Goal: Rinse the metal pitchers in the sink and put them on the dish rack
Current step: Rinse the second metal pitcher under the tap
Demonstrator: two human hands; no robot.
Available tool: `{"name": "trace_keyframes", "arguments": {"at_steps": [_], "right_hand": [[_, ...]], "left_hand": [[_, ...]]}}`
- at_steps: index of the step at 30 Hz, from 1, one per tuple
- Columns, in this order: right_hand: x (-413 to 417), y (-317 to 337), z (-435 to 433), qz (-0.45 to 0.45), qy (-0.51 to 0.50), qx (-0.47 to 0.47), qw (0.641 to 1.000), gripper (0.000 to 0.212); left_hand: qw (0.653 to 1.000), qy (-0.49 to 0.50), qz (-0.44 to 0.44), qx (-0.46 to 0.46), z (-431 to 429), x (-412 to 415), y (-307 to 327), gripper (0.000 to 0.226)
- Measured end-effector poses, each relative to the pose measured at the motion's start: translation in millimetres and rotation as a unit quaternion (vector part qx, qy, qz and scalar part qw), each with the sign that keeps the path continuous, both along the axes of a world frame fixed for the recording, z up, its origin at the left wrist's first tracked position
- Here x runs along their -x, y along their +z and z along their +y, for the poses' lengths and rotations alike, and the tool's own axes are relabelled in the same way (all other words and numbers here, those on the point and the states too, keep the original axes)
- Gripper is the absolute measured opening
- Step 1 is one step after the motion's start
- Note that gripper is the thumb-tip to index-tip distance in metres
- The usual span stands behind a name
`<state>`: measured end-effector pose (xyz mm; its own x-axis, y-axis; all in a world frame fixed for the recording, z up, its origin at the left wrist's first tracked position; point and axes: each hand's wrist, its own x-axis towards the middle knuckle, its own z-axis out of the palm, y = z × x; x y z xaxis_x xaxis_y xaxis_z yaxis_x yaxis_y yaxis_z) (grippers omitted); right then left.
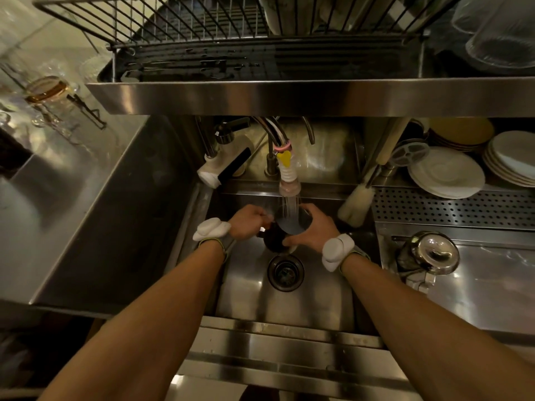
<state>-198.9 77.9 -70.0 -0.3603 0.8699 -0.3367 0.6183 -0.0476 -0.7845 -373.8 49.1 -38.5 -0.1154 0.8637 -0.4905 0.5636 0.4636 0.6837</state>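
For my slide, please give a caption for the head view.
Left hand and right hand hold a metal pitcher under the running tap above the sink.

Left hand [246, 222] and right hand [315, 227] are bare. White rounded left wrist unit [212, 228] and right wrist unit [337, 251] fasten with grey straps [228, 245] edged yellow-green.

The metal pitcher [292, 224] was held mouth-up over the sink [289, 308], near its back edge, with water [289, 202] streaming into its dark opening. The wire dish rack [202, 30] stood above, beyond that edge.
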Motion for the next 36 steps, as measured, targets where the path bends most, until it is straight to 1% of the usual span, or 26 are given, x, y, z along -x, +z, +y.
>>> {"name": "trace_keyframes", "arguments": {"at_steps": [3,5,7,10,13,15,19,25,31,36], "right_hand": [[-2,5,-3,-0.001,-0.002,0.004,1.0,0.104],[-7,8,-2,-0.006,0.008,0.007,1.0,0.116],[-13,10,-3,-0.011,0.007,0.018,1.0,0.121],[-22,9,-4,-0.02,-0.004,0.026,0.999,0.113],[-25,11,-5,-0.034,-0.001,0.027,0.999,0.104],[-25,13,-6,-0.039,0.003,0.024,0.999,0.098],[-26,16,-9,-0.059,0.015,0.008,0.998,0.092],[-28,16,-12,-0.082,0.028,0.004,0.996,0.091],[-29,18,-13,-0.091,0.033,0.002,0.995,0.094],[-32,18,-13,-0.093,0.042,0.0,0.995,0.093]], "left_hand": [[1.0,0.017,-0.011,-0.01,-1,-2,4,0.014],[1.0,0.014,0.009,-0.011,-1,-2,5,0.017],[0.999,0.006,0.039,-0.018,-1,-2,5,0.018],[0.995,-0.014,0.093,-0.036,-2,-7,7,0.022],[0.983,-0.048,0.17,-0.056,-5,-10,10,0.027],[0.969,-0.073,0.227,-0.064,-6,-10,13,0.028],[0.927,-0.128,0.34,-0.091,-7,-11,16,0.03],[0.885,-0.185,0.408,-0.123,-8,-11,19,0.03],[0.855,-0.221,0.444,-0.149,-11,-11,20,0.028],[0.84,-0.227,0.469,-0.153,-14,-9,23,0.027]]}}
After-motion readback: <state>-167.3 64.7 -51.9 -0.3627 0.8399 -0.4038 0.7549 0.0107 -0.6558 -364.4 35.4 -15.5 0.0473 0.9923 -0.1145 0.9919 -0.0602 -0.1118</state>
